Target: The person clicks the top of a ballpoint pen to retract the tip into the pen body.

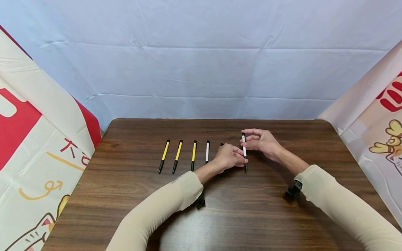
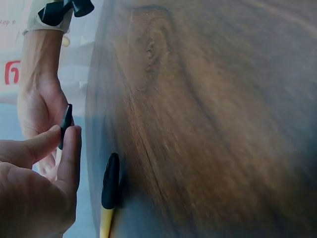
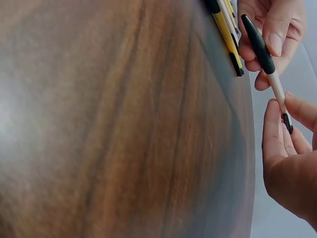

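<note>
A white ballpoint pen (image 1: pixel 244 150) with a black grip is held between both hands over the right part of the table. My left hand (image 1: pixel 228 156) pinches its black tip end with thumb and finger, as the black grip (image 2: pixel 66 126) in the left wrist view shows. With its fingertips, my right hand (image 1: pixel 263 142) holds the opposite end, near the black clip (image 3: pixel 287 123). Under the left hand lies a yellow pen (image 3: pixel 228 37) with black ends, mostly hidden in the head view.
Left of the hands, three yellow pens with black grips lie side by side, the outermost pen (image 1: pixel 164 156) farthest left. Another white pen (image 1: pixel 207 151) lies between them and the left hand, its lower end covered. A pale cloth (image 1: pixel 201 76) hangs behind the brown wooden table (image 1: pixel 132 188).
</note>
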Demonstrator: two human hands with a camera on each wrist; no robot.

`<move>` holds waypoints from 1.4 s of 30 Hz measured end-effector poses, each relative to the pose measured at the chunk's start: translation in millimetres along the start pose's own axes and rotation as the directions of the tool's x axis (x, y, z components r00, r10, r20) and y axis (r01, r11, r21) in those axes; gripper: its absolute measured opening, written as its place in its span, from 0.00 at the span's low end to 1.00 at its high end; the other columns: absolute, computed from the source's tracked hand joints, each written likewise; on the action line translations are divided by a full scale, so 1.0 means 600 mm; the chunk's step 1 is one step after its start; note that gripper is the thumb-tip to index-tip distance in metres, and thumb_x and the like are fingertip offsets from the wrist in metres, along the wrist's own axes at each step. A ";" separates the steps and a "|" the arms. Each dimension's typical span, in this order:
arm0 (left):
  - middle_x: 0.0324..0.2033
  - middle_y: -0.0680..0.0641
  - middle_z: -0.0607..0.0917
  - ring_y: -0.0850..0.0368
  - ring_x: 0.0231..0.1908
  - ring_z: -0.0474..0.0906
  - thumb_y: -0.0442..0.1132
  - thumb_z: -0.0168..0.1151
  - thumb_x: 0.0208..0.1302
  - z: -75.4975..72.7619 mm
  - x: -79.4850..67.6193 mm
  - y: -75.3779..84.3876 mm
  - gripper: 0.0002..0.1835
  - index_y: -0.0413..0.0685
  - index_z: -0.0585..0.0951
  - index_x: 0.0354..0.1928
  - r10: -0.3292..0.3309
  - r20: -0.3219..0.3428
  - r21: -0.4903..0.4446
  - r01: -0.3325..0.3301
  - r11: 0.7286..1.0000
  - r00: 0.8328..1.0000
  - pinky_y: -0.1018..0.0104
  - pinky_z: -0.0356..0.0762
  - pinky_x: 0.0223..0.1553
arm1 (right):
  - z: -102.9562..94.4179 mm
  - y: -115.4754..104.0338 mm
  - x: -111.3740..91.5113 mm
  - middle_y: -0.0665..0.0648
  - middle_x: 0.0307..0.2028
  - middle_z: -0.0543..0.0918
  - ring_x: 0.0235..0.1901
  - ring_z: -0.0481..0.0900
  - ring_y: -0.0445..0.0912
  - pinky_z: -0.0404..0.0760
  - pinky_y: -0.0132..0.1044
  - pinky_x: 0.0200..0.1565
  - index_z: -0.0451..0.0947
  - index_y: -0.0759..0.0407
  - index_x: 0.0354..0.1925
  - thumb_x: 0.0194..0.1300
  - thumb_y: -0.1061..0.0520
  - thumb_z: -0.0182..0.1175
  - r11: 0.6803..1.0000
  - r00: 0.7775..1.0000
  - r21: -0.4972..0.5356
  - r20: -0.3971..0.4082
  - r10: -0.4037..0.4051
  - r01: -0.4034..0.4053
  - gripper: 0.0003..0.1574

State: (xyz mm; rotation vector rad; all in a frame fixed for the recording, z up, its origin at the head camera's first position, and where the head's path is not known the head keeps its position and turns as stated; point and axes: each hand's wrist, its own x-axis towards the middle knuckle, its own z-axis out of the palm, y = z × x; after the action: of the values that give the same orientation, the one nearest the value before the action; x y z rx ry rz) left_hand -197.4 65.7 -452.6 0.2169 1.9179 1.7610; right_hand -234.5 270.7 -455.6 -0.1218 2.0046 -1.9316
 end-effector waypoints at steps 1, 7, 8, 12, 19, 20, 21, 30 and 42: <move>0.33 0.37 0.92 0.48 0.35 0.93 0.22 0.73 0.63 -0.001 -0.002 0.000 0.10 0.25 0.86 0.46 0.002 -0.006 0.023 -0.002 1.000 1.000 0.65 0.90 0.37 | 0.002 0.001 0.000 0.70 0.52 0.88 0.46 0.91 0.45 0.89 0.40 0.49 0.61 0.75 0.76 0.67 0.71 0.70 1.000 1.000 -0.012 -0.004 -0.003 0.003 0.45; 0.28 0.40 0.92 0.50 0.31 0.92 0.24 0.76 0.61 -0.007 -0.011 0.000 0.08 0.29 0.88 0.41 0.002 -0.039 0.163 0.005 0.987 0.999 0.63 0.90 0.34 | 0.013 0.009 0.000 0.66 0.48 0.90 0.44 0.91 0.44 0.89 0.38 0.48 0.65 0.75 0.74 0.66 0.70 0.72 0.998 1.000 -0.062 -0.004 -0.014 0.014 0.44; 0.27 0.41 0.92 0.50 0.30 0.92 0.25 0.76 0.60 -0.008 -0.013 0.000 0.08 0.30 0.88 0.40 0.001 -0.041 0.182 0.007 0.983 0.999 0.63 0.90 0.34 | 0.015 0.010 0.000 0.66 0.48 0.90 0.44 0.91 0.44 0.89 0.37 0.48 0.65 0.74 0.74 0.66 0.70 0.71 0.998 1.000 -0.066 0.001 -0.013 0.013 0.44; 0.26 0.44 0.92 0.54 0.28 0.92 0.27 0.77 0.60 -0.012 -0.020 0.000 0.07 0.32 0.89 0.39 -0.001 -0.049 0.256 0.013 0.967 0.999 0.65 0.90 0.33 | 0.022 0.012 0.000 0.68 0.49 0.89 0.44 0.90 0.44 0.89 0.36 0.48 0.67 0.73 0.74 0.66 0.70 0.71 0.996 1.000 -0.094 0.011 -0.006 0.007 0.42; 0.23 0.48 0.91 0.60 0.25 0.90 0.29 0.80 0.59 -0.018 -0.024 -0.002 0.05 0.37 0.90 0.34 0.003 -0.061 0.357 0.019 0.934 0.998 0.69 0.88 0.29 | 0.029 0.011 -0.002 0.68 0.50 0.88 0.42 0.89 0.42 0.88 0.34 0.46 0.68 0.72 0.74 0.66 0.69 0.71 0.990 1.000 -0.139 0.016 0.002 0.000 0.42; 0.23 0.49 0.91 0.62 0.24 0.89 0.30 0.80 0.59 -0.019 -0.024 -0.002 0.05 0.38 0.90 0.34 0.006 -0.063 0.381 0.019 0.925 0.998 0.70 0.87 0.29 | 0.030 0.011 -0.002 0.69 0.50 0.88 0.42 0.89 0.42 0.88 0.33 0.46 0.68 0.72 0.74 0.66 0.69 0.71 0.989 1.000 -0.145 0.016 0.001 0.001 0.42; 0.23 0.50 0.91 0.63 0.24 0.89 0.31 0.81 0.59 -0.020 -0.023 -0.003 0.05 0.40 0.90 0.34 0.010 -0.065 0.411 0.018 0.912 0.998 0.72 0.86 0.28 | 0.030 0.012 -0.002 0.69 0.50 0.88 0.42 0.89 0.42 0.88 0.33 0.46 0.68 0.72 0.73 0.65 0.69 0.72 0.989 1.000 -0.151 0.013 0.001 0.001 0.41; 0.23 0.59 0.90 0.71 0.25 0.84 0.43 0.83 0.59 -0.028 -0.023 -0.006 0.09 0.49 0.92 0.33 0.079 -0.042 0.671 -0.031 0.741 0.996 0.77 0.78 0.32 | 0.036 0.020 0.000 0.68 0.48 0.87 0.41 0.87 0.43 0.88 0.33 0.46 0.69 0.72 0.73 0.65 0.70 0.71 0.981 1.000 -0.194 0.005 0.005 -0.004 0.41; 0.19 0.60 0.88 0.70 0.23 0.81 0.46 0.84 0.57 -0.026 -0.020 -0.013 0.10 0.51 0.91 0.30 0.131 -0.041 0.738 -0.059 0.672 0.991 0.75 0.78 0.33 | 0.045 0.022 0.001 0.72 0.49 0.87 0.41 0.87 0.43 0.87 0.30 0.44 0.72 0.72 0.71 0.64 0.70 0.72 0.951 0.999 -0.310 -0.041 -0.009 -0.005 0.39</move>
State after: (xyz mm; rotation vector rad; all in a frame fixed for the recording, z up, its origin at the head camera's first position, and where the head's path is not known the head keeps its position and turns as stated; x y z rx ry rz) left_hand -193.0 45.3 -456.5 0.5362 2.6451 0.9438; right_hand -224.1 245.8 -468.8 -0.1622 2.3246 -1.6169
